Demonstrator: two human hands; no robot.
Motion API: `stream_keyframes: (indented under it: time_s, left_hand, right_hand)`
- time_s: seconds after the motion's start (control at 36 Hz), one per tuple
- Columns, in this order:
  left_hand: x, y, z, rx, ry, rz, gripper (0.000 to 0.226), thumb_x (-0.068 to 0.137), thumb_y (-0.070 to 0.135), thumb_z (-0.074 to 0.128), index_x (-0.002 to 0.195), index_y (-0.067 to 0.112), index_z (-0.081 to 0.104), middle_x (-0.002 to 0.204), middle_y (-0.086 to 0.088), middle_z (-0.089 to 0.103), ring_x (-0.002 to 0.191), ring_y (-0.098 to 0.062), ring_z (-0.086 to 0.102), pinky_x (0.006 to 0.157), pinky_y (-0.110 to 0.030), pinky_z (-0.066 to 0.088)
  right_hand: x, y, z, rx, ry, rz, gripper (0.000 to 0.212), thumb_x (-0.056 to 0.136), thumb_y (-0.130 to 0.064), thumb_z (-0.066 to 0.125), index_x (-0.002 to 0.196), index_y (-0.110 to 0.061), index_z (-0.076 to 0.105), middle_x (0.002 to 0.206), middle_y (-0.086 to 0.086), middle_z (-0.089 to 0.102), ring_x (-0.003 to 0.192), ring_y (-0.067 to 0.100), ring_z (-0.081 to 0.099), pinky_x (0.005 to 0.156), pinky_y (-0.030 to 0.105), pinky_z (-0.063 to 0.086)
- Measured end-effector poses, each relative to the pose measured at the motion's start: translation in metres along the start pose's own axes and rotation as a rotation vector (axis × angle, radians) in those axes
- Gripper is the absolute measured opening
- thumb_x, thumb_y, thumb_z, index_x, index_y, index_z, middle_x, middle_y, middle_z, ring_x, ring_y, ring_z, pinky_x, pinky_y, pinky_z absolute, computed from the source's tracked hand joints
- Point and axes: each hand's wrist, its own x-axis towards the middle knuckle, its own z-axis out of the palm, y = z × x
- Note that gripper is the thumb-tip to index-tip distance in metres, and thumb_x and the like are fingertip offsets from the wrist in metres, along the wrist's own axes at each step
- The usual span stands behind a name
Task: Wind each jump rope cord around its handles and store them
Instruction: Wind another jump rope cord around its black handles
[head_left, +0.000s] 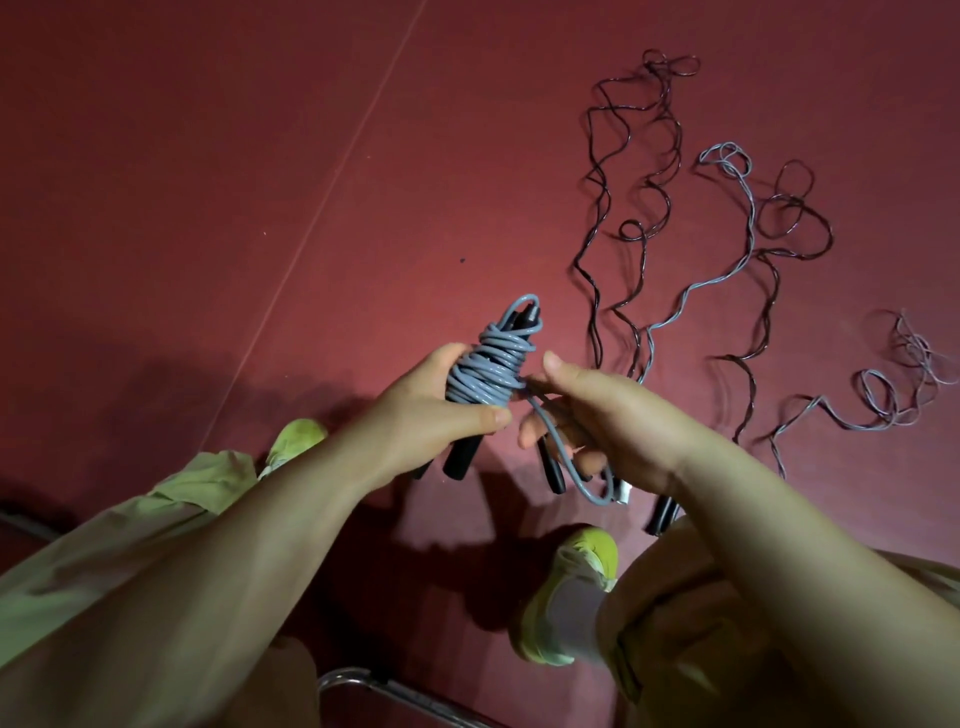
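Bundle: the grey jump rope (488, 371) is almost wound round its black handles (462, 460), held above the red floor (260, 182), near the middle of the scene
Left hand: the left hand (436, 410) grips the coil, thumb pressing the turns; that grip should stay tight so nothing slackens
Right hand: the right hand (602, 410) holds the last loose loop of cord (582, 467); I'd judge it needs tucking under a turn, pulled snug
Still to do: several loose ropes (753, 234) lie on the floor to the right, far and near; spare handles (662, 514) by the feet
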Motion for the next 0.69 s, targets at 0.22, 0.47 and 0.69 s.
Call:
stream_keyframes:
  time_s: [0.22, 0.47, 0.69]
  left_hand:
    - [-0.003, 0.002, 0.003, -0.191, -0.049, -0.056, 0.04, 0.065, 0.022, 0.068, 0.103, 0.018, 0.055, 0.081, -0.004, 0.069, 0.07, -0.017, 0.066, 0.075, -0.04, 0.055]
    - [-0.004, 0.011, 0.005, -0.149, 0.032, -0.077, 0.02, 0.092, 0.027, 0.052, 0.093, 0.009, 0.061, 0.073, -0.01, 0.068, 0.058, -0.019, 0.064, 0.058, -0.027, 0.053]
    - [0.001, -0.001, 0.0, 0.069, 0.024, -0.09, 0.033, 0.081, 0.023, 0.074, 0.103, 0.004, 0.059, 0.089, -0.006, 0.064, 0.074, -0.008, 0.059, 0.069, -0.018, 0.048]
  right_hand:
    - [-0.005, -0.007, -0.003, 0.036, -0.031, 0.103, 0.016, 0.084, 0.001, 0.057, 0.097, -0.007, 0.062, 0.05, -0.003, 0.048, 0.034, 0.002, 0.03, 0.035, 0.013, 0.012]
    - [-0.007, -0.01, -0.006, 0.087, -0.006, 0.082, 0.023, 0.09, 0.005, 0.044, 0.098, 0.0, 0.065, 0.048, -0.001, 0.042, 0.04, 0.008, 0.035, 0.038, 0.018, 0.024]
    - [-0.01, -0.017, -0.016, -0.093, 0.137, 0.133, 0.014, 0.09, -0.001, 0.054, 0.093, -0.008, 0.065, 0.049, -0.003, 0.048, 0.047, 0.009, 0.045, 0.047, 0.022, 0.051]
